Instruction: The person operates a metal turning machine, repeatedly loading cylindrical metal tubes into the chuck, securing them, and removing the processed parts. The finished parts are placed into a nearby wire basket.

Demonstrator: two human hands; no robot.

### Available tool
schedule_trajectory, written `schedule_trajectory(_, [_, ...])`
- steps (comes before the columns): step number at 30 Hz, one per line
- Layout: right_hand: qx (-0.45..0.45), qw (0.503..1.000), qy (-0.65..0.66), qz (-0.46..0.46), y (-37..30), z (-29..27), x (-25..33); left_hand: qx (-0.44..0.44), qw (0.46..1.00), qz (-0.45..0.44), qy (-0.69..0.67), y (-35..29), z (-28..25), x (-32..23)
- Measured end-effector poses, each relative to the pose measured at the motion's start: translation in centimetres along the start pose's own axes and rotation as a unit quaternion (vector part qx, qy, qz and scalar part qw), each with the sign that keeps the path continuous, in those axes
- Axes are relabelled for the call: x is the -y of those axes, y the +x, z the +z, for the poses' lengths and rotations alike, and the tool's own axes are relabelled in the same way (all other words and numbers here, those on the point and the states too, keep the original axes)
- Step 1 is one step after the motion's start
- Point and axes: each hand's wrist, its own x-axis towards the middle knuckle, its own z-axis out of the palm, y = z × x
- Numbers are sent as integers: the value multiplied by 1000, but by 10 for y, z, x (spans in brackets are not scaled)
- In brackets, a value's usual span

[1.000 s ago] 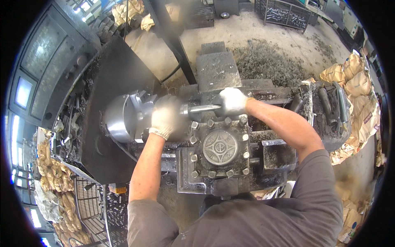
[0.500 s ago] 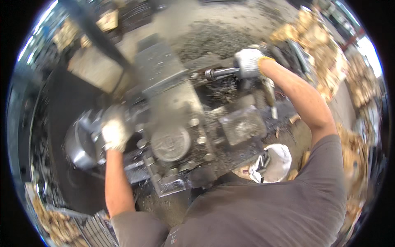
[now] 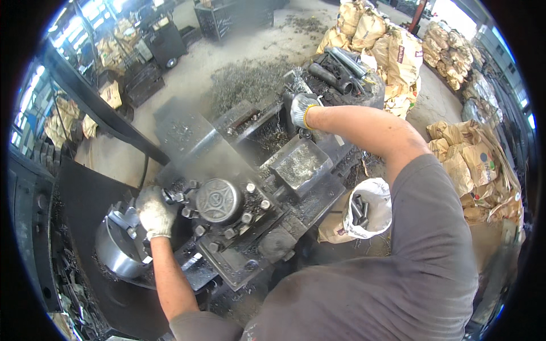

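One gloved left hand [image 3: 155, 212] beside the round metal chuck [image 3: 118, 250]; gloved right hand [image 3: 302, 110] near a dark tube [image 3: 328, 77]. Whether either grips anything: cannot tell.

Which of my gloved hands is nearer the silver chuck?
Your left hand, the one right by the silver chuck; your right hand is well away from it, near the dark tubes.
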Motion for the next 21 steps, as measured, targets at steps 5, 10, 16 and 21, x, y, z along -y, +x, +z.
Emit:
schedule_trajectory(5, [-97,982,114,117,-60,-46,-29,41,999,12,-23,10,-4,-5])
schedule_trajectory(10, [-470,754,370,270,-219,-105,-6,-2,994,70,-80,4,2,15])
schedule_trajectory(16, [-422,527,589,443,-438,-36,200,-16,961,157,-227,3,18,62])
schedule_trajectory(21, [-191,329,668,639,-581,43,499,-384,852,79,-347,-71,-106,-104])
